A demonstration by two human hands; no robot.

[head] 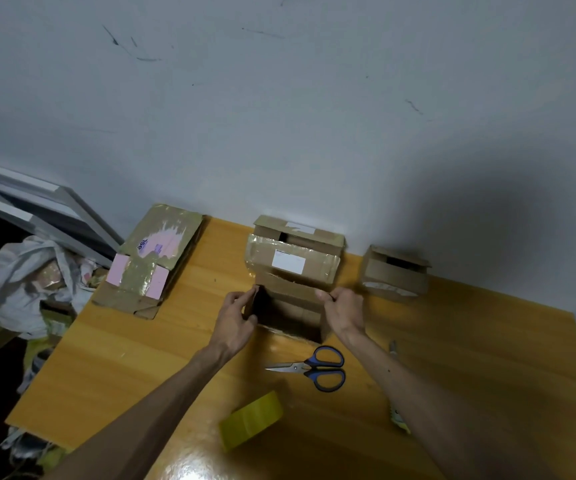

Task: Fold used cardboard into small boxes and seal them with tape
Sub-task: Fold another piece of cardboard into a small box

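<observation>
A small open cardboard box (291,306) stands in the middle of the yellow table (134,358), its dark inside facing me. My left hand (236,315) pinches the box's left side flap. My right hand (343,311) grips its right top edge. Behind it a taped box with a white label (293,259) stands against the wall. Another small box (395,273) sits to the right. A roll of yellowish tape (252,422) lies near me between my forearms, with blue-handled scissors (317,368) just beyond it.
A stack of flattened cardboard with pink patches (151,259) lies at the table's back left. Left of the table, a white plastic bag (28,282) and scraps sit on the floor. A small yellow-handled tool (397,415) lies by my right forearm. The grey wall (279,116) borders the table's far edge.
</observation>
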